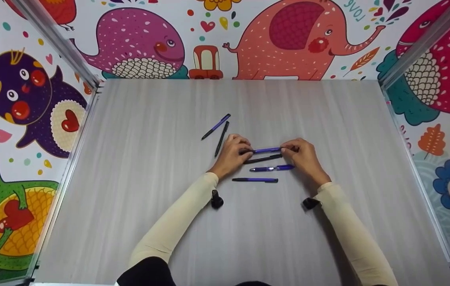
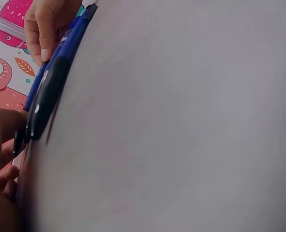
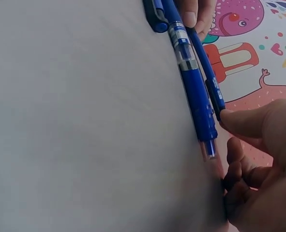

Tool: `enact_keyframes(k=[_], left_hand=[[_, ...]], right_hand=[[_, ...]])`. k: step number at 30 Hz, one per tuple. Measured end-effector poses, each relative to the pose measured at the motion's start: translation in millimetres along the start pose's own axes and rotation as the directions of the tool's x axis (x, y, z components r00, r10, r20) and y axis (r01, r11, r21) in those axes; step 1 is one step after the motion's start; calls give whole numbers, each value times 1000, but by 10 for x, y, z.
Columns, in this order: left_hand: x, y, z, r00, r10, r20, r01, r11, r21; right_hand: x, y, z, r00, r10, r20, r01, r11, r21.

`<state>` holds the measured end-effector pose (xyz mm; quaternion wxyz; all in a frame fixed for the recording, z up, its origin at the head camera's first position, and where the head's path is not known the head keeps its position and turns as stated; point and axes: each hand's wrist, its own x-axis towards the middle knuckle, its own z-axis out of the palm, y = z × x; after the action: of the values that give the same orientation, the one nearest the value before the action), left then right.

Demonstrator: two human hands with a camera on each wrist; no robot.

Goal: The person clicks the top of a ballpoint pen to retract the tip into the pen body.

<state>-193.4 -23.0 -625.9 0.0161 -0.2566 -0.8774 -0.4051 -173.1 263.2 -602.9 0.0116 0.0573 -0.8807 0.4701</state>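
Note:
A blue pen [image 1: 266,150] with a dark grip end lies crosswise between the two hands. My left hand [image 1: 233,153] pinches its dark left end between thumb and fingers. At the other end, my right hand [image 1: 301,155] pinches the pen; in the right wrist view the thumb [image 3: 249,121] presses on its clip end. Just below it in the head view lies a black pen [image 1: 264,159], roughly parallel. Nearer the body come a blue pen with a clear and silver section [image 1: 271,168] and another blue pen with a dark tip [image 1: 255,180].
Left of the hands, a blue pen [image 1: 216,127] and a black pen [image 1: 222,139] lie slanted, close together. The wood-grain table [image 1: 149,131] is bordered by metal rails and walls printed with cartoon animals [image 1: 288,43].

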Motion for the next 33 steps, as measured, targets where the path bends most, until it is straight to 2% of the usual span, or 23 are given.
enact_keyframes(k=[7,16,22,28,33], left_hand=[[4,-12,15,1000,10,-16,-9,1000,27],[-9,7,2,1000,8,-14,-7,998,62],[-27,17,-68,1000,11,-2,-11,1000,8],[-79,-75,-56,994,41,-105,-53,991,-120],[-141,-14,-103,974,48,-221,-72,992,-103]], right_hand=[[28,-40,41,998,45,-32,-46,999,-15],[36,-53,79,997,38,-61,-39,999,-27],[37,-66,56,996,86,-25,-86,996,24],[52,-114,38,995,96,-35,-95,995,27],[81,-175,82,993,92,-80,-90,996,27]])
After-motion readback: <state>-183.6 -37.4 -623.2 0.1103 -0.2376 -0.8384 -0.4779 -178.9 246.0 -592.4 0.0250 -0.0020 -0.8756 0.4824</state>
